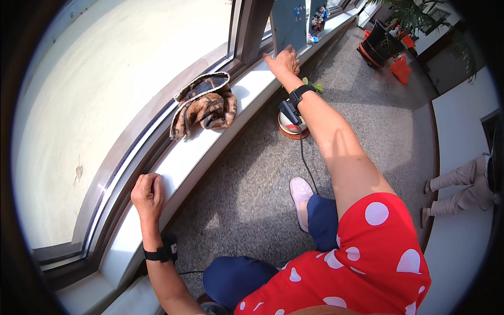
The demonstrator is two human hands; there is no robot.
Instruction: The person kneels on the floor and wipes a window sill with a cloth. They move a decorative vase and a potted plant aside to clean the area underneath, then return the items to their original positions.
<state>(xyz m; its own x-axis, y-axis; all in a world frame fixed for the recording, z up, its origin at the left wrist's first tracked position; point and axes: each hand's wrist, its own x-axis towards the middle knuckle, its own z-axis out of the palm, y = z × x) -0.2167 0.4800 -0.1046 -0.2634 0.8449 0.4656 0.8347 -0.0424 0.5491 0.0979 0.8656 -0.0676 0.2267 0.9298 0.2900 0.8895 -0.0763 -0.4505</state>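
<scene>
A crumpled brown and black patterned cloth with pale edging (204, 104) lies on the white windowsill (189, 153), between my two hands. My left hand (147, 195) rests with curled fingers at the sill's inner side, against the dark window frame (157, 147); nothing shows in it. Farther along the sill, my right hand (284, 63) is at the lower end of an upright grey panel (289, 29), its thumb to the left and its fingers bent. Whether it grips the panel or only touches it cannot be told. Both wrists wear black straps.
Below the right forearm stands a round pot with an orange saucer (289, 128), and a black cable (303, 157) runs down near my foot. Large potted plants (384, 43) and an orange-red object (401, 69) are farther off. Another person's legs (458, 189) are at the right.
</scene>
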